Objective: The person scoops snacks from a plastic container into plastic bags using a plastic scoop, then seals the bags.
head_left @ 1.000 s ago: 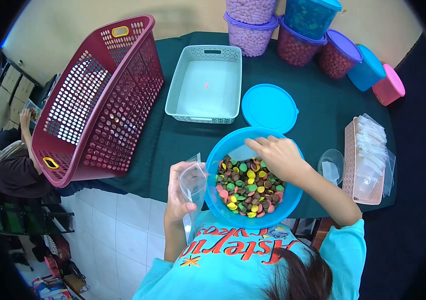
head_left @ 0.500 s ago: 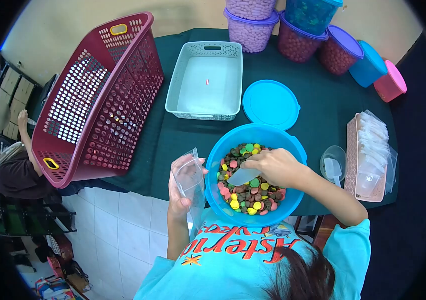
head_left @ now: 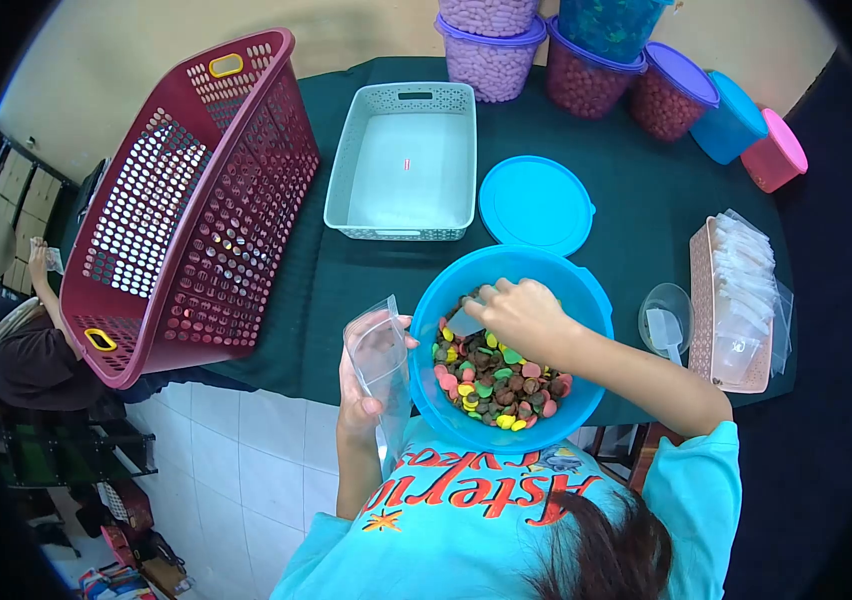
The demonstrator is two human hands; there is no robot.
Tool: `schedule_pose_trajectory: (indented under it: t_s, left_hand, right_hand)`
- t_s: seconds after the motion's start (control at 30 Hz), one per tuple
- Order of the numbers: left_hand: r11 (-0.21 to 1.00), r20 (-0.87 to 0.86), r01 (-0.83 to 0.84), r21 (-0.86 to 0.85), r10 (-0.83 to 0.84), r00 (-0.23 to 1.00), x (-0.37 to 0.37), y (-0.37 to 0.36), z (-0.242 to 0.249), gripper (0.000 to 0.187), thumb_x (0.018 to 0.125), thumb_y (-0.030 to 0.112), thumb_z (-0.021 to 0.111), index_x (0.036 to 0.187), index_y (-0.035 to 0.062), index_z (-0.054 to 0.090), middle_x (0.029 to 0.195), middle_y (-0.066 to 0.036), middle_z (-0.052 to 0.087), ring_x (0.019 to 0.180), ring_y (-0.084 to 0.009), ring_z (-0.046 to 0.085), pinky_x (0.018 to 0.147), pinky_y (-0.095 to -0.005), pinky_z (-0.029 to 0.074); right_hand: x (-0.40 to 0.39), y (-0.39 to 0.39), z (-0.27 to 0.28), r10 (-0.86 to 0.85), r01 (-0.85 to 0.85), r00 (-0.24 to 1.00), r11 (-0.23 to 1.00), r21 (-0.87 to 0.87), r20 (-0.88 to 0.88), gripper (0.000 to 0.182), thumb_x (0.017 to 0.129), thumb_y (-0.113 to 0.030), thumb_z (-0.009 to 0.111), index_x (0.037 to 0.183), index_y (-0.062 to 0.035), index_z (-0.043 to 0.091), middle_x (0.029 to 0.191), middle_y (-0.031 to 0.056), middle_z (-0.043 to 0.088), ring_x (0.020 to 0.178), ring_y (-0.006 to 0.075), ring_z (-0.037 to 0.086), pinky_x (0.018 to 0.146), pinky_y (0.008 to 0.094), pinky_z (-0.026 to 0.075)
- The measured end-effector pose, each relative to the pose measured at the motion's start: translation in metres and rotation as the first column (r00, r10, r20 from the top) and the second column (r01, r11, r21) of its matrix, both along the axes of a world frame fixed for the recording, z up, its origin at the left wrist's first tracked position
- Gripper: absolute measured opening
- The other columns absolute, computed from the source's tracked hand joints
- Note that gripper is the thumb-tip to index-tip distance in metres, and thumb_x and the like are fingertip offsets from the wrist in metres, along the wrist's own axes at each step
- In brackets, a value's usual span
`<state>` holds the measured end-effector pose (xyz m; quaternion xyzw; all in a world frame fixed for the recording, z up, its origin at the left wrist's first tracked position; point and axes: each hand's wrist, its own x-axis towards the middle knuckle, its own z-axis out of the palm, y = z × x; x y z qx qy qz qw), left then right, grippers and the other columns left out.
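Note:
My left hand (head_left: 358, 393) is closed around a clear plastic pouch (head_left: 378, 350), held upright beside the bowl's left rim. The pouch looks to have nothing in it. Inside the blue bowl (head_left: 596, 285) lie many small round pieces (head_left: 506, 390) in brown, green, yellow and pink, perhaps chocolate chips or candy. Over the bowl's far half, my right hand (head_left: 524, 318) grips a translucent white scoop (head_left: 463, 323). The scoop's tip is down among the pieces, and my fingers hide its handle.
Left stands a tall maroon basket (head_left: 226, 230), with a grey-green tray (head_left: 401, 215) and blue lid (head_left: 536, 205) behind the bowl. A pink basket (head_left: 704, 300) of plastic pouches and a small clear cup (head_left: 681, 300) are right. Lidded tubs (head_left: 586, 80) line the back. Another person (head_left: 31, 340) is far left.
My right hand has moved the scoop toward the bowl's far side, disturbing the pieces. My left hand and the pouch have stayed nearly still. The view has shifted slightly.

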<state>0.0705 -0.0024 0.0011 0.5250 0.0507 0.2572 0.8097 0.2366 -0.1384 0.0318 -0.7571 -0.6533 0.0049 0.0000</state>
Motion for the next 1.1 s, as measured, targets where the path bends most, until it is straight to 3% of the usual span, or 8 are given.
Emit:
schedule_pose_trajectory:
  t_s: [0.23,0.4,0.47,0.6,0.77,0.83,1.07,1.1]
  left_hand:
    - [1.0,0.006,0.021,0.021,-0.021,1.0,0.001,0.0,-0.001,0.098,0.047,0.057,0.072,0.117,-0.0002,0.035,0.111,-0.016,0.045,0.094,-0.0211,0.05,0.083,-0.0346,0.039]
    - [1.0,0.015,0.018,0.011,-0.018,1.0,0.001,0.0,-0.004,0.099,0.046,0.057,0.072,0.117,-0.0002,0.035,0.112,-0.016,0.045,0.095,-0.0214,0.05,0.082,-0.0344,0.04]
    - [1.0,-0.002,0.015,0.003,-0.015,1.0,0.001,0.0,-0.004,0.099,0.046,0.058,0.072,0.118,0.0004,0.035,0.112,-0.016,0.045,0.095,-0.0213,0.05,0.082,-0.0339,0.04]
    - [1.0,-0.023,0.026,0.009,-0.025,0.999,0.0,0.0,-0.002,0.1,0.046,0.058,0.072,0.118,0.0004,0.035,0.112,-0.016,0.045,0.095,-0.0214,0.05,0.081,-0.0337,0.04]
    - [1.0,0.012,0.027,0.008,-0.027,1.0,0.001,0.0,-0.002,0.099,0.047,0.057,0.072,0.118,-0.0007,0.034,0.112,-0.017,0.045,0.096,-0.022,0.049,0.083,-0.0348,0.039]
    - [0.999,0.015,0.031,0.01,-0.031,0.999,0.0,0.001,-0.003,0.098,0.048,0.057,0.072,0.118,-0.0008,0.034,0.112,-0.017,0.045,0.096,-0.022,0.049,0.084,-0.0348,0.038]
    - [0.999,0.009,0.035,-0.009,-0.035,0.999,0.0,0.0,-0.003,0.099,0.046,0.058,0.072,0.117,-0.0005,0.035,0.112,-0.016,0.045,0.096,-0.0217,0.049,0.085,-0.035,0.038]
    - [0.999,0.006,0.036,-0.01,-0.036,0.999,0.0,0.0,-0.003,0.099,0.046,0.058,0.072,0.117,-0.0005,0.035,0.112,-0.016,0.045,0.096,-0.0217,0.049,0.085,-0.035,0.038]
  right_hand:
    - [0.015,0.014,0.006,-0.199,0.118,0.952,0.941,-0.318,-0.233,0.017,0.063,-0.001,0.059,0.08,0.0029,0.057,0.074,0.0163,0.06,0.069,0.0289,0.061,0.057,0.0363,0.05]
    - [0.017,0.0,0.017,-0.163,0.066,0.941,0.948,-0.31,-0.296,0.018,0.062,-0.001,0.059,0.08,0.0014,0.057,0.074,0.0159,0.06,0.07,0.031,0.06,0.055,0.0379,0.049]
    - [0.017,-0.004,0.019,-0.077,-0.079,0.923,0.921,-0.383,-0.376,0.023,0.061,-0.002,0.06,0.084,0.0011,0.057,0.073,0.0151,0.06,0.068,0.0307,0.06,0.054,0.0372,0.049]
    - [0.018,0.004,0.014,-0.21,0.082,0.924,0.925,-0.372,-0.319,0.028,0.06,-0.003,0.061,0.088,-0.0009,0.058,0.079,0.0161,0.059,0.075,0.0293,0.06,0.058,0.0388,0.049]
    - [0.019,0.0,0.0,-0.099,-0.036,0.932,0.932,-0.36,-0.349,0.031,0.061,-0.003,0.062,0.091,-0.0033,0.058,0.076,0.014,0.06,0.072,0.0285,0.06,0.057,0.0389,0.048]
    - [0.023,-0.008,0.021,-0.04,-0.144,0.837,0.946,-0.29,-0.546,0.031,0.061,-0.003,0.061,0.091,-0.0058,0.058,0.078,0.0116,0.06,0.073,0.0274,0.06,0.055,0.038,0.048]
    - [-0.005,-0.063,0.1,-0.007,-0.032,0.984,0.976,-0.215,-0.18,0.034,0.063,-0.007,0.059,0.097,-0.0127,0.059,0.08,0.006,0.062,0.072,0.0225,0.06,0.056,0.0326,0.047]
    - [-0.011,-0.066,0.098,-0.022,-0.04,0.986,0.928,-0.37,-0.163,0.033,0.064,-0.007,0.058,0.096,-0.0125,0.059,0.079,0.0054,0.061,0.072,0.0216,0.06,0.054,0.0318,0.047]
